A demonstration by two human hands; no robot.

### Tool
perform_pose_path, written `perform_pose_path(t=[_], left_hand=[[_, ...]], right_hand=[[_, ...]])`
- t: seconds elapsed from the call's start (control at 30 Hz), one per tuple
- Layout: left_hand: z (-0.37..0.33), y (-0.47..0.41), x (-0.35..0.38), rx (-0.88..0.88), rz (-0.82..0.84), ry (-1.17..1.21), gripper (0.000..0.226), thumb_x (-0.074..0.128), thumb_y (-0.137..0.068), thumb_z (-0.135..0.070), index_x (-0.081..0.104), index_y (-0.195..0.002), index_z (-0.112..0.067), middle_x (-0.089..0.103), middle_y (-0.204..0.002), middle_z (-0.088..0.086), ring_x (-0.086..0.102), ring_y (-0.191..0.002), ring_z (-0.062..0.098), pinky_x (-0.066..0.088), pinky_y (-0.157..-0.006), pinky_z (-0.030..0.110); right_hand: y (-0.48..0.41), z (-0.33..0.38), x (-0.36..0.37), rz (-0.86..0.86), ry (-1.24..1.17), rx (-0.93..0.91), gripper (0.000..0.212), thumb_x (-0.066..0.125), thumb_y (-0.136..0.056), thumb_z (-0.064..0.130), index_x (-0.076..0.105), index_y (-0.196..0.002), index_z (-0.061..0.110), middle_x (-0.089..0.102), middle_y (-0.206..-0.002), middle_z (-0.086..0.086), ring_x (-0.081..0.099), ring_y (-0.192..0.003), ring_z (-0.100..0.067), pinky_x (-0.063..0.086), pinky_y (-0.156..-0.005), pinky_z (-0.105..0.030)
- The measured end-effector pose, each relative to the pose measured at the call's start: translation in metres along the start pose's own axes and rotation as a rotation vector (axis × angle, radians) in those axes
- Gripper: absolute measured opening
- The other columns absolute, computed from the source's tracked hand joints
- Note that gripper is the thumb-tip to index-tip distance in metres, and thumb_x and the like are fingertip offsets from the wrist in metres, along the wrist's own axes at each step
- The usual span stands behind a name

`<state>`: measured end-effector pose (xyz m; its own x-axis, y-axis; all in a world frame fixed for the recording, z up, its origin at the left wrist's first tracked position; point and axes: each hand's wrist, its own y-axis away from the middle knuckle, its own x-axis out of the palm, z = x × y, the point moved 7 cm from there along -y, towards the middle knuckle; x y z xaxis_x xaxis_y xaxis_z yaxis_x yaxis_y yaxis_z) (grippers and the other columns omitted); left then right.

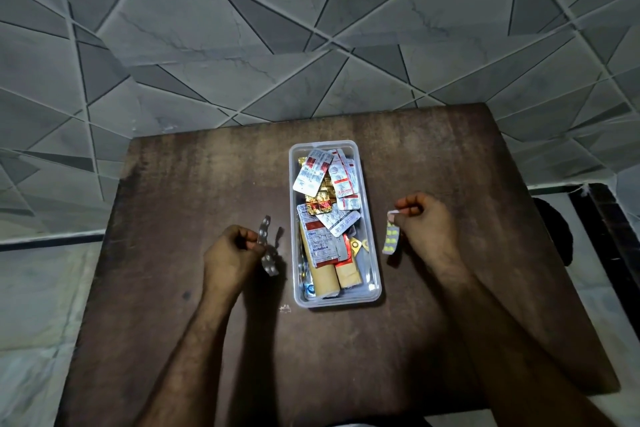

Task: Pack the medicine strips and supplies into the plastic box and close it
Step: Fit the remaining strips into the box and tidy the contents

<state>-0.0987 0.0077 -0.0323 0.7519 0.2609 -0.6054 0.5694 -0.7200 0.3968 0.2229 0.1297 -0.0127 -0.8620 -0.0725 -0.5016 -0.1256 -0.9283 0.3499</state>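
A clear plastic box [375, 288] stands open in the middle of the brown table [207, 184]. Inside it lie several medicine strips [311, 172], silver, red and gold, and two tan rolls [334, 276] at the near end. My left hand [230, 258] is to the left of the box, shut on a silver blister strip [266, 250] held upright. My right hand [424, 222] is to the right of the box, pinching the top of a strip with yellow tablets [391, 241] that hangs down. No lid is visible.
The table stands against a wall of grey geometric tiles [277, 28]. A small white scrap [284, 308] lies on the table by the box's near left corner. A dark object [554, 229] sits beyond the table's right edge.
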Motion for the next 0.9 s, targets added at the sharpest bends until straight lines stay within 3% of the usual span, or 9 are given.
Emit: perform_pose_path(t=[0.1, 0.2, 0.3, 0.5, 0.7, 0.9], left_hand=[[-0.038, 0.011, -0.007, 0.143, -0.029, -0.124, 0.012, 0.071, -0.080, -0.012, 0.065, -0.086, -0.020, 0.067, -0.078, -0.006, 0.061, -0.069, 0.005, 0.036, -0.053, 0.013], [-0.063, 0.022, -0.002, 0.242, -0.035, -0.208, 0.013, 0.071, -0.078, -0.012, 0.066, -0.088, -0.017, 0.066, -0.081, -0.003, 0.063, -0.071, 0.014, 0.041, -0.056, 0.018], [-0.081, 0.036, 0.017, 0.348, -0.009, -0.284, 0.010, 0.068, -0.077, -0.014, 0.062, -0.085, -0.016, 0.062, -0.082, 0.000, 0.061, -0.074, 0.021, 0.040, -0.061, 0.023], [-0.091, 0.056, 0.059, 0.425, 0.062, -0.481, 0.024, 0.062, -0.082, -0.017, 0.057, -0.105, -0.012, 0.060, -0.105, 0.012, 0.062, -0.090, 0.035, 0.049, -0.073, 0.036], [-0.094, 0.068, 0.087, 0.492, 0.111, -0.514, 0.032, 0.057, -0.088, -0.022, 0.054, -0.118, -0.012, 0.060, -0.118, 0.010, 0.064, -0.097, 0.031, 0.051, -0.079, 0.036], [-0.084, 0.061, 0.101, 0.424, 0.180, -0.491, 0.033, 0.060, -0.085, -0.017, 0.054, -0.118, -0.014, 0.063, -0.108, 0.008, 0.065, -0.094, 0.029, 0.050, -0.073, 0.032]], right_hand=[[0.017, 0.032, 0.011, 0.013, 0.101, -0.140, 0.018, 0.071, -0.080, 0.009, 0.061, -0.086, 0.023, 0.063, -0.079, 0.006, 0.059, -0.070, -0.010, 0.047, -0.064, -0.025], [0.035, 0.053, 0.031, 0.040, 0.352, -0.339, 0.022, 0.064, -0.083, 0.007, 0.062, -0.101, 0.019, 0.062, -0.091, 0.006, 0.060, -0.080, -0.012, 0.046, -0.070, -0.023], [0.046, 0.056, 0.055, 0.088, 0.495, -0.421, 0.032, 0.058, -0.083, 0.004, 0.058, -0.112, 0.017, 0.065, -0.104, -0.006, 0.063, -0.091, -0.025, 0.053, -0.078, -0.033], [0.049, 0.051, 0.077, 0.109, 0.657, -0.452, 0.046, 0.059, -0.079, 0.005, 0.050, -0.123, 0.012, 0.064, -0.109, -0.017, 0.063, -0.097, -0.036, 0.053, -0.077, -0.040], [0.047, 0.041, 0.087, 0.151, 0.676, -0.414, 0.039, 0.062, -0.082, 0.013, 0.050, -0.120, 0.011, 0.064, -0.110, -0.017, 0.064, -0.098, -0.036, 0.052, -0.077, -0.039], [0.045, 0.024, 0.094, 0.251, 0.584, -0.317, 0.023, 0.056, -0.085, 0.016, 0.053, -0.108, 0.014, 0.068, -0.100, -0.017, 0.066, -0.090, -0.035, 0.055, -0.076, -0.039]])
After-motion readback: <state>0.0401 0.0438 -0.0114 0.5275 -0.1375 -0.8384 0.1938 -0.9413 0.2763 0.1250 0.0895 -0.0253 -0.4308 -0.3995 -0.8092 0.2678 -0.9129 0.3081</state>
